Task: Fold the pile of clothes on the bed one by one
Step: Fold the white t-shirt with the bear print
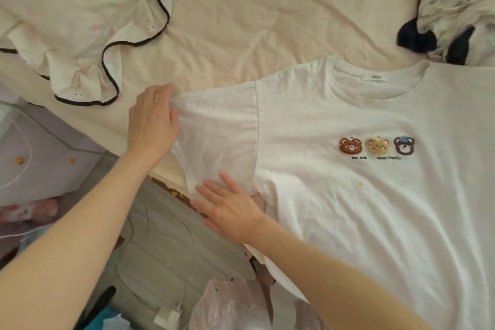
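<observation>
Currently, item in hand: 1 white T-shirt, spread face up on the bed, sleeve toward the bed's edge.
Hands, 2. Right hand: flat, fingers straight, pressing the sleeve's lower hem; grips nothing. Left hand: at the sleeve's outer end; fingers seem to curl on the cuff, but a pinch cannot be told for sure.
Step, est.: smoothing the sleeve before the 1st fold. Next calls for a firm hold on the cuff, then turning the sleeve in over the body w/o dragging the shirt.
Bear patches on chest: 3.
Farther: 1 black-trimmed ruffled pillow; 1 heap of unfolded clothes, far right.
</observation>
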